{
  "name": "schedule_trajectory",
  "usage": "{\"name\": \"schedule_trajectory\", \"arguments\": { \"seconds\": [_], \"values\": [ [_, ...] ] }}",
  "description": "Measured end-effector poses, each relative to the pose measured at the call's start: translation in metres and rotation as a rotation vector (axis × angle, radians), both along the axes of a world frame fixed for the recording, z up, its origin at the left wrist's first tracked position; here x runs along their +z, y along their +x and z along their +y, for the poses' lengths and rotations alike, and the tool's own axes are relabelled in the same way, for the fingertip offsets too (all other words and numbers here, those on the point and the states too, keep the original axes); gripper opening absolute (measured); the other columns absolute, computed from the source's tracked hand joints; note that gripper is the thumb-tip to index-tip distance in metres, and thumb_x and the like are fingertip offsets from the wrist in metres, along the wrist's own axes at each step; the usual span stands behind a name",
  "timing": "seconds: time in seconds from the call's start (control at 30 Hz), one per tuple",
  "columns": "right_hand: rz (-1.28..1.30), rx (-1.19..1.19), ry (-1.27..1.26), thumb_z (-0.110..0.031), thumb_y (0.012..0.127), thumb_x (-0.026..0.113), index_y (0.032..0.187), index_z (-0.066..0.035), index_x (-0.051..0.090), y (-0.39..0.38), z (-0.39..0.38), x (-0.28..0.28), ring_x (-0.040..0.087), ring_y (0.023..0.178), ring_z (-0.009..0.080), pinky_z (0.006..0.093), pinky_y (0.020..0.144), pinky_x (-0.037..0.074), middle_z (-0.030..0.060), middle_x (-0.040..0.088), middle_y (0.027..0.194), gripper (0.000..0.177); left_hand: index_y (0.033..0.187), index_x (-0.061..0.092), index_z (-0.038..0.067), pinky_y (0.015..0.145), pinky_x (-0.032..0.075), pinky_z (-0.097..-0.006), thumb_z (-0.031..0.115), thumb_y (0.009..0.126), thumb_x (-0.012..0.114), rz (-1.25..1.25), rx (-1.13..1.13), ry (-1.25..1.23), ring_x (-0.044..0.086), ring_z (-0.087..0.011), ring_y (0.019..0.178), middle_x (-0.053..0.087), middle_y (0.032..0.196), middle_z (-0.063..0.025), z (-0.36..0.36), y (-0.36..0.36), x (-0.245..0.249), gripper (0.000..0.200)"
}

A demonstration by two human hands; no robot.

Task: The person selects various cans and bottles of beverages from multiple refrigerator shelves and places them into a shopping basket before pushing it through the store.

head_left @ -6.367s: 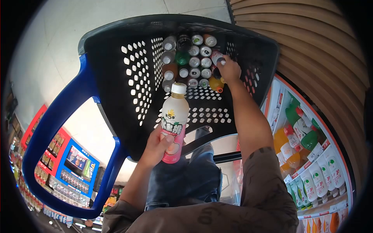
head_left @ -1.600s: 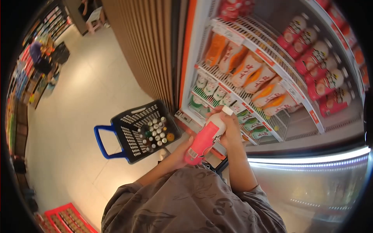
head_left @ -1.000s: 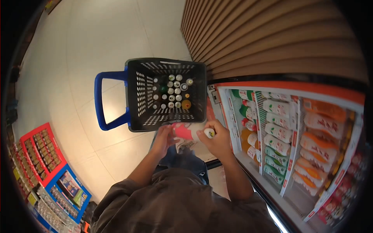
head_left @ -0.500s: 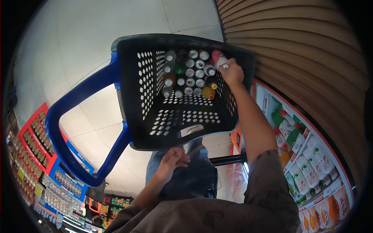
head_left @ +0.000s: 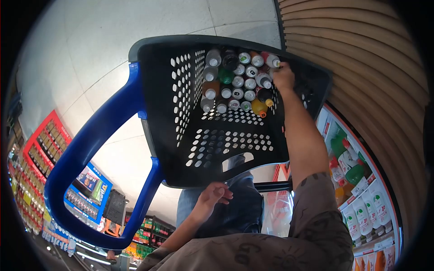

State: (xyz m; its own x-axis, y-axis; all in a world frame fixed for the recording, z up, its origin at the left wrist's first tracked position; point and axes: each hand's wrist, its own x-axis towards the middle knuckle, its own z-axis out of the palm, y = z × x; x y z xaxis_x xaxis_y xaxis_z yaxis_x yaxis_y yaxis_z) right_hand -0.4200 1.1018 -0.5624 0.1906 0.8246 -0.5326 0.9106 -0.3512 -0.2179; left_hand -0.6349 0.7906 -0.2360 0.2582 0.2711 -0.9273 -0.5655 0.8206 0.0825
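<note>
The pink-and-white bottle stands in the far right corner of the black basket, leaning a little, its cap toward the viewer. The right hand reaches into the basket along its right wall, on the near right side of that bottle. Its fingers are bent in close beside the cap; they hide the contact, so I cannot tell whether they pinch the bottle or merely rest against it.

Just left of the bottle, within the basket, are drink cans; an orange-capped bottle and a dark bottle stand nearer the basket's close wall. The left hand is empty, fingers loosely curled and parted, just outside the basket's near rim. The blue handle extends from the basket's left side.
</note>
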Motion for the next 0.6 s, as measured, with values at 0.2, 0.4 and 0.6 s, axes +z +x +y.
{"name": "schedule_trajectory", "arguments": {
  "seconds": [0.2, 0.4, 0.6],
  "values": [
    [0.264, 0.002, -0.062, -0.020, 0.080, 0.069, 0.113, -0.009, 0.062, -0.030, -0.052, 0.050, 0.069, 0.088, 0.0326, 0.0424, 0.079, 0.054, 0.0134, 0.071, 0.090, 0.035, 0.117, 0.054, 0.000, 0.087, 0.051, -0.0357, 0.029, 0.103, 0.049, -0.030, -0.030, 0.091, 0.063, -0.0217, 0.104, 0.064, 0.107, -0.0133, 0.013, 0.006, 0.010, 0.032],
    [0.809, 0.052, -0.190, -0.009, 0.085, 0.066, 0.112, -0.005, 0.062, -0.111, -0.132, 0.175, 0.070, 0.080, 0.0225, 0.0347, 0.071, 0.054, 0.0101, 0.071, 0.088, 0.027, 0.100, 0.067, -0.003, 0.088, 0.050, -0.0340, 0.016, 0.102, 0.048, 0.065, -0.211, 0.396, 0.063, -0.0213, 0.102, 0.067, 0.111, -0.0115, 0.024, -0.009, 0.037, 0.026],
    [1.383, 0.110, -0.417, -0.019, 0.090, 0.067, 0.127, -0.004, 0.057, -0.189, -0.187, 0.342, 0.065, 0.097, 0.0217, 0.0349, 0.087, 0.053, 0.0129, 0.067, 0.104, 0.040, 0.101, 0.068, 0.000, 0.089, 0.049, -0.0383, 0.016, 0.099, 0.049, 0.391, -0.443, 0.961, 0.064, -0.0294, 0.103, 0.068, 0.103, -0.0154, 0.097, -0.059, 0.157, 0.025]
  ]
}}
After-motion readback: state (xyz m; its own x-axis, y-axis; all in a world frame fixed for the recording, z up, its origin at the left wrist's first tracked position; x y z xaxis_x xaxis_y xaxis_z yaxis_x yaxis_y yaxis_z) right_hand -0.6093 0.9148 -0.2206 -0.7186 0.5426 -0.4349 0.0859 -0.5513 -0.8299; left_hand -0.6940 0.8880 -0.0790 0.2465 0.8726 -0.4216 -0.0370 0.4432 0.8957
